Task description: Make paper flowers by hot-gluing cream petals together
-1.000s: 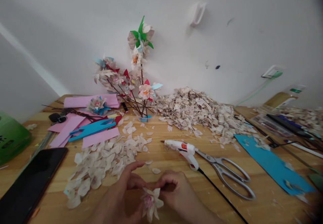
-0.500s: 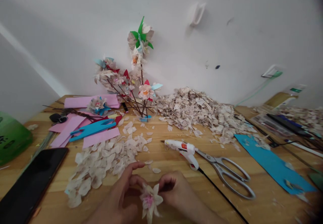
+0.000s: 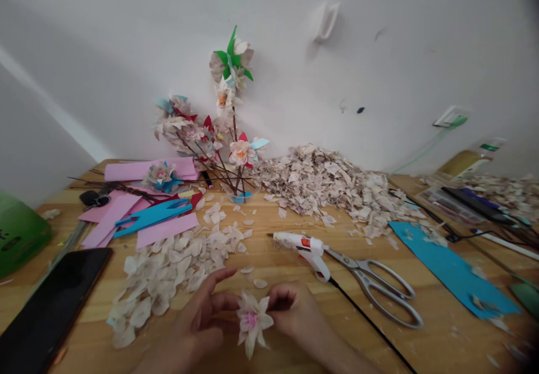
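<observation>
Since the earlier frame, small white-and-pink paper flower (image 3: 251,320) is tilted up slightly. It is pinched by left hand (image 3: 197,329) and right hand (image 3: 295,311), fingers closed on it, at 6 o'clock. Petals look mostly attached; loose white paper petals (image 3: 177,261) at 10 o'clock are left unused.

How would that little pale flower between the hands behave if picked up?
Probably very light: the small pale petal flower with a pink centre looks built from thin petals like the loose pale petals heaped nearby. Likely fragile too, since the left hand and right hand hold it by the fingertips only. Its splayed petals would probably bend under a squeeze.
</observation>
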`<state>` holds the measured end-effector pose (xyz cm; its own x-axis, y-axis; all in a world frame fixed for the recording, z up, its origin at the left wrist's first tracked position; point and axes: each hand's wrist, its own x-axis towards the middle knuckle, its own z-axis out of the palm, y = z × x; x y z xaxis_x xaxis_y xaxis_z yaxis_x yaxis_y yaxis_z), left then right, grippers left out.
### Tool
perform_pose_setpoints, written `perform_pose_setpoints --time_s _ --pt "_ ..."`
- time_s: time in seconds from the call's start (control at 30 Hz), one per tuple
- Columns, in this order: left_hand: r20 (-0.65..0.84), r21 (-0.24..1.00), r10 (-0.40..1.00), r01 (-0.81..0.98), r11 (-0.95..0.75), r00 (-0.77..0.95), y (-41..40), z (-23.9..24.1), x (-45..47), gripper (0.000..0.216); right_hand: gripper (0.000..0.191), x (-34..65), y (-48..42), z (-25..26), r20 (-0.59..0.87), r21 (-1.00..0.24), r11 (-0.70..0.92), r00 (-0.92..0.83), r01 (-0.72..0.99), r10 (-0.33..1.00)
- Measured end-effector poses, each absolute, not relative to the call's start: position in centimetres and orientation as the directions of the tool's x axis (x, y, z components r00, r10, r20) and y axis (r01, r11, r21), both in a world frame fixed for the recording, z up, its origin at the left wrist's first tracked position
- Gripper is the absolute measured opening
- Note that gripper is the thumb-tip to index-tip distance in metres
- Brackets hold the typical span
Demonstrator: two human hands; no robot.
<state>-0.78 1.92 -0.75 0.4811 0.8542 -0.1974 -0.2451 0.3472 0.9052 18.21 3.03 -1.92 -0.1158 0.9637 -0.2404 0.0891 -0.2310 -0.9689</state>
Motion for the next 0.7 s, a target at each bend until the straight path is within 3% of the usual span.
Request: perform_pose_setpoints --time_s 0.3,0.53,0.7 --pt "-0.249 0.729 0.811 -0.449 0.517 0.529 3.6 -1.2 -0.8 0.054 0.017 18.4 3.6 -1.7 -0.288 -0.957 -0.288 -0.218 0.03 0.933" --pt "-0.136 0.842 0.906 -0.435 0.319 0.402 2.8 0.3 -0.8 0.049 0.016 18.4 3.9 -2.0 -0.273 -0.962 -0.273 -0.201 0.03 0.941" --pt "-0.194 0.863 0.93 -0.396 0.313 0.313 2.9 0.8 -0.5 0.045 0.012 18.3 4.0 -1.5 -0.232 -0.972 -0.226 -0.161 0.059 0.959"
